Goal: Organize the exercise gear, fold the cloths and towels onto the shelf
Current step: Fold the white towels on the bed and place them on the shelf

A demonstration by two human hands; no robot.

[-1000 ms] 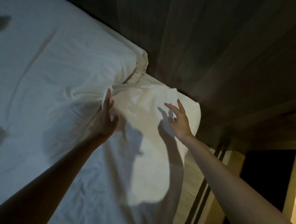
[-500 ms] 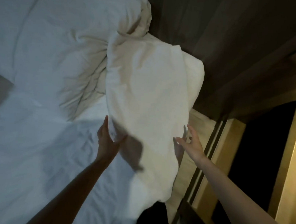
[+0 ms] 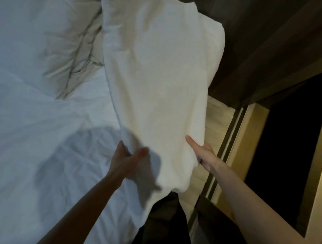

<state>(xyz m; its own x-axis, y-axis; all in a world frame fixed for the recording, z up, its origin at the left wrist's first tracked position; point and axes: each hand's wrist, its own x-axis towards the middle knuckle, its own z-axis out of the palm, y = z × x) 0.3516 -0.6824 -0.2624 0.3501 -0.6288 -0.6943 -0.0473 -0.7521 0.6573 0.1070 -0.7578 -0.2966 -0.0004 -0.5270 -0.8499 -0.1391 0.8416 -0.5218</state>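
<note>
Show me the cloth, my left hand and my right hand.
cloth (image 3: 159,74): head view, middle of its lit face.
left hand (image 3: 125,158): head view, middle of the hand, at the cloth's left edge.
right hand (image 3: 204,155): head view, middle of the hand, at the cloth's right edge.

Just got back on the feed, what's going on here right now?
A person stands at a bed covered in white sheets, holding up a long white cloth by its near end with both hands. It may be a pillow in its case; the dim light leaves that unclear. The left hand pinches the left edge, and the right hand grips the right edge with its fingers tucked behind. The far end reaches toward the dark wooden wall. No shelf is clearly in view.
</note>
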